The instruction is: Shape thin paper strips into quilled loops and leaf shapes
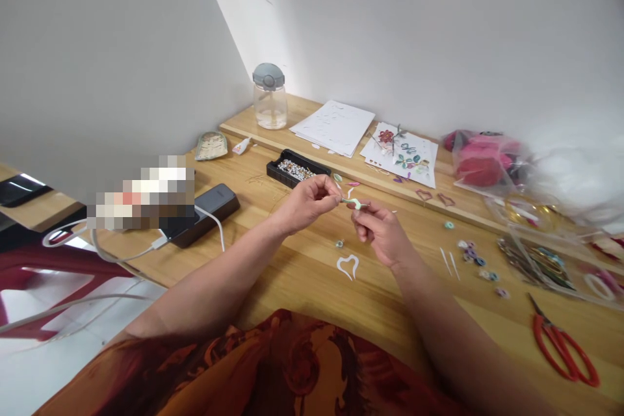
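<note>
Above the middle of the table, my left hand [314,203] pinches one end of a small curved white-and-green piece [357,204] between thumb and fingertips. At its other end, my right hand [383,231] is also closed on the piece, with the fingers partly covering it. Below both hands, a white heart-shaped cutout outline [348,266] lies flat on the wood. A tiny thread spool [340,244] sits just above that heart. Near my left fingers stands a black tray [279,172] filled with small beads.
Red-handled scissors [565,351] lie at right, below a clear bag of findings [541,263]. Several small spools [470,252] and white strips [449,263] are beside my right forearm. Papers [336,125] and a lidded bottle [270,97] stand on the back ledge; a black power bank [209,208] is left.
</note>
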The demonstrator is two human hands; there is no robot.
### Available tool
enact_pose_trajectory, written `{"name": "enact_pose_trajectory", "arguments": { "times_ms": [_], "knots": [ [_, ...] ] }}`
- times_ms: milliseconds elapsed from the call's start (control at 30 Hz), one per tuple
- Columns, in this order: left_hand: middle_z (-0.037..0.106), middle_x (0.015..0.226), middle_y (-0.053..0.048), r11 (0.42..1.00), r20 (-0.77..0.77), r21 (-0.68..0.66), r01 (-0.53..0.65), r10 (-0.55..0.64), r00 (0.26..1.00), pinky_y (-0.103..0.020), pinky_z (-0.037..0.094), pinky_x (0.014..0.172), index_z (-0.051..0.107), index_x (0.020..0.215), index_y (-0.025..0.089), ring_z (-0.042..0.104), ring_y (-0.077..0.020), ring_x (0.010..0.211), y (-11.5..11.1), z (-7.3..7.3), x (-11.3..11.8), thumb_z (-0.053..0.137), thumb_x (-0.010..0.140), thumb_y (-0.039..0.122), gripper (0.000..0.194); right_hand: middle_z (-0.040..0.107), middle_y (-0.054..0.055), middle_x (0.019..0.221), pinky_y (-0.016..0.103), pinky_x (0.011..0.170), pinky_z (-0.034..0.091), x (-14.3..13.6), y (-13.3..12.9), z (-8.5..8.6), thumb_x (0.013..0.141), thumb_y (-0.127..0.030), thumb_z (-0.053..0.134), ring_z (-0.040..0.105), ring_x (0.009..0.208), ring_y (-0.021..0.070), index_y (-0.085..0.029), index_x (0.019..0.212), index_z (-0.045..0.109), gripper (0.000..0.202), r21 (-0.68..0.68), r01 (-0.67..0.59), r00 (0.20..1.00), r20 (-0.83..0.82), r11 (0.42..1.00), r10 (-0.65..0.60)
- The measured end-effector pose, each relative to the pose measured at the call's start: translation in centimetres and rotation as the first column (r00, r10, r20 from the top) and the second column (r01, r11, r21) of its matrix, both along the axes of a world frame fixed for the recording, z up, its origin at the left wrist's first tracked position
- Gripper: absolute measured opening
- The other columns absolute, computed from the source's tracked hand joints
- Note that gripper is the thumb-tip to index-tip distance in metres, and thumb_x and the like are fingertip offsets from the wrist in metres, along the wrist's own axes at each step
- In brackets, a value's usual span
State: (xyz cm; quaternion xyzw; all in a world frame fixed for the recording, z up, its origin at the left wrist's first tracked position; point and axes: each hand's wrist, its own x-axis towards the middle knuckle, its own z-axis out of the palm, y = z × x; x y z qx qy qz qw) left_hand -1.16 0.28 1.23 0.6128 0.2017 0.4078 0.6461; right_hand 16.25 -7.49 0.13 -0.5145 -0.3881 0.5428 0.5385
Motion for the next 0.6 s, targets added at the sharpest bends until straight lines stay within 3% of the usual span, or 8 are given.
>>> {"name": "enact_pose_trajectory", "arguments": {
  "times_ms": [167,300,600],
  "knots": [
    [0.063,0.082,-0.002,0.996,0.03,-0.031,-0.08,0.081,0.996,-0.025,0.042,0.072,0.055,0.077,0.014,0.055,-0.0087,0.073,0.2,-0.1,0.2,0.073,0.076,0.027,0.022,0.063,0.0,0.089,0.023,0.054,0.039,-0.1,-0.2,0.2,0.068,-0.029,0.078,0.049,0.062,0.0082,-0.022,0.089,0.069,0.025,0.107,0.008,0.999,0.031,0.994,-0.011],
    [0.062,0.081,-0.002,0.994,0.015,-0.043,-0.102,0.103,0.995,-0.025,0.042,0.072,0.055,0.076,0.014,0.054,-0.0087,0.073,0.2,0.1,0.1,0.074,0.074,0.027,0.023,0.063,0.0,0.078,0.024,0.057,0.04,-0.2,-0.2,0.2,0.065,-0.035,0.082,0.048,0.063,0.0095,-0.02,0.077,0.069,0.023,0.146,0.07,0.986,0.143,0.987,-0.091],
    [0.063,0.081,-0.002,0.996,0.019,-0.042,-0.08,0.081,0.997,-0.025,0.042,0.072,0.057,0.075,0.014,0.054,-0.0091,0.072,0.4,0.4,-0.2,0.075,0.074,0.028,0.023,0.057,-0.001,0.065,0.025,0.055,0.04,0.7,-0.3,1.3,0.068,-0.041,0.08,0.047,0.058,0.0098,-0.02,0.074,0.069,0.025,0.099,0.073,0.99,0.113,0.992,-0.084]
  ]
}}
